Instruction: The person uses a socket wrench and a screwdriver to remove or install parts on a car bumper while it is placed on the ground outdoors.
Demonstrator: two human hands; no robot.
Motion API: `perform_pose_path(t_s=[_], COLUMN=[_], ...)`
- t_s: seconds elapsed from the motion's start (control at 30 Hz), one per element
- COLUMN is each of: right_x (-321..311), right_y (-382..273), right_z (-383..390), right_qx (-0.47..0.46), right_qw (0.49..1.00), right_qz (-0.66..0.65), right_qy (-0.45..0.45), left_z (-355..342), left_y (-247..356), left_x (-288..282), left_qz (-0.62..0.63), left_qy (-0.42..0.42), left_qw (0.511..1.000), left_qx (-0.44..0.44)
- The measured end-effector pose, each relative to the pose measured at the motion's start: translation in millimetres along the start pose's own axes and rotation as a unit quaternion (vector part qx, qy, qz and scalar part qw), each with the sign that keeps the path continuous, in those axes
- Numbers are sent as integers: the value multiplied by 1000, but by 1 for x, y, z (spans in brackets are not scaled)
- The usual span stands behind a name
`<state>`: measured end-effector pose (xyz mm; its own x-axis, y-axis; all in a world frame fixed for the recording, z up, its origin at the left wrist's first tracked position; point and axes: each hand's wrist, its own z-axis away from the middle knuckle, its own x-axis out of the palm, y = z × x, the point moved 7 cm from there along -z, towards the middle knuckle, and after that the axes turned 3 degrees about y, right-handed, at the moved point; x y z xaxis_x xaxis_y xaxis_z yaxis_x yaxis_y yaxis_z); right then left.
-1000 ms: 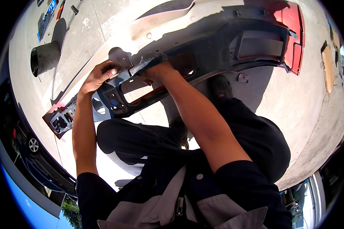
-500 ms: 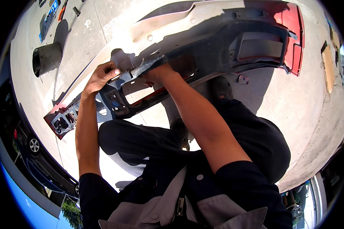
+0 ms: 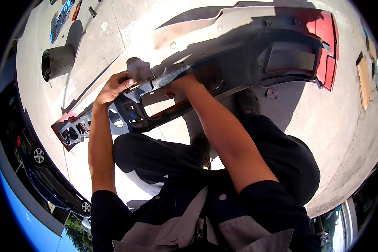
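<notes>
A long car bumper [image 3: 235, 56], red at its ends with a black and pale grey inner side, lies across the ground before me. My left hand [image 3: 115, 87] is closed on its upper edge, left of the middle, thumb on top beside a small metal strip [image 3: 135, 87]. The fingers beneath are hidden. Through the bumper's rectangular opening reaches my right hand [image 3: 181, 85], under a scuffed whitish patch [image 3: 171, 76] on the edge. Its fingers are mostly out of sight behind the rim, so their grip cannot be made out.
A dark cylindrical container [image 3: 58, 63] lies on its side at the left. Beyond it are a mesh piece with a blue plate [image 3: 61, 21] and an orange-handled tool [image 3: 76, 10]. A small pinkish square piece [image 3: 272, 93] lies near my shoe [image 3: 248, 102]. Wooden boards [image 3: 363, 82] lie far right.
The whole view has shifted slightly, so everything appears a little lower and further right. Both hands stay at nearly the same places on the bumper.
</notes>
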<state>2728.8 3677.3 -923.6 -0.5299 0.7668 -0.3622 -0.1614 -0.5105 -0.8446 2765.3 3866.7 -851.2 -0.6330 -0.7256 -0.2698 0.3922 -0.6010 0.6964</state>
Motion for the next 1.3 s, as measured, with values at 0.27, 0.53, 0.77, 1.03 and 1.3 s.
perform_pose_path(t_s=[0.27, 0.53, 0.77, 1.03, 1.3], right_x=[-3, -10, 19, 25, 20], right_y=[1, -11, 48, 34, 23], right_z=[4, 7, -14, -12, -10], right_qx=[39, -77, -87, -113, -115], right_qw=[997, 988, 985, 982, 986], right_qz=[-5, 103, 99, 130, 109], right_qy=[-60, 90, 110, 78, 57], left_z=[-7, 0, -15, -7, -11], left_y=[10, 16, 26, 18, 14], left_x=[8, 8, 16, 13, 12], left_qz=[-15, 16, 35, -23, -50], left_qy=[-33, -57, -9, 13, 31], left_qw=[999, 998, 997, 999, 998], left_qx=[7, 27, 66, 31, 29])
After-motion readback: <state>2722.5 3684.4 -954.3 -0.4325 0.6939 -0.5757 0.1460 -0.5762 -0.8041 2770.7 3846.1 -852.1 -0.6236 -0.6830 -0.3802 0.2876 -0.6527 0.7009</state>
